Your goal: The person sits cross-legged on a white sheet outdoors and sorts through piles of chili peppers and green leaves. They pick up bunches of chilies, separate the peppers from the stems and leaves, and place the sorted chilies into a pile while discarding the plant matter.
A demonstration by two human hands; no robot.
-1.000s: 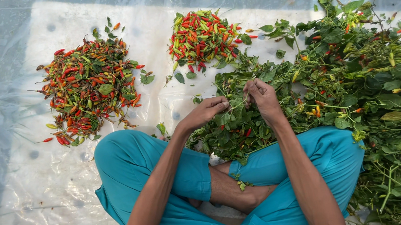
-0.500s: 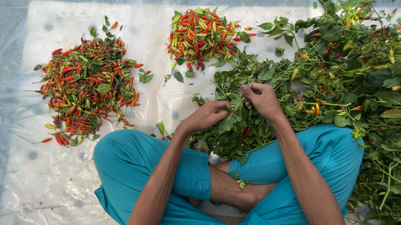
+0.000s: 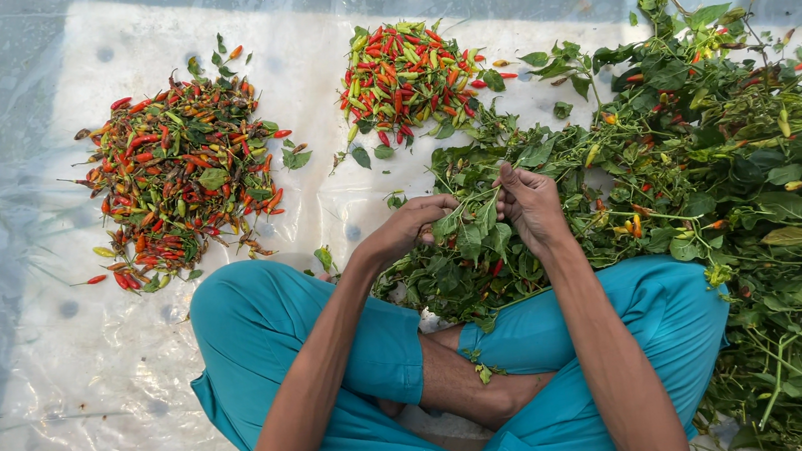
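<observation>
Left hand: the left hand [image 3: 408, 227] was closed on a leafy chilli sprig [image 3: 475, 227], just beside the right.
Right hand: the right hand [image 3: 531, 203] pinched the same sprig's stem.
Around the hands: a heap of chilli plants [image 3: 716, 159] lay under and right of them.
Beyond: a red-green chilli pile [image 3: 404, 74] lay ahead, a mixed chilli pile [image 3: 175, 171] far left, on a plastic sheet [image 3: 40, 327].

- We see a mixed pile of red, orange and green chillies [image 3: 176, 176] on the clear plastic sheet [image 3: 50, 326].
- We see a brighter chilli heap [image 3: 404, 76] beside it.
</observation>
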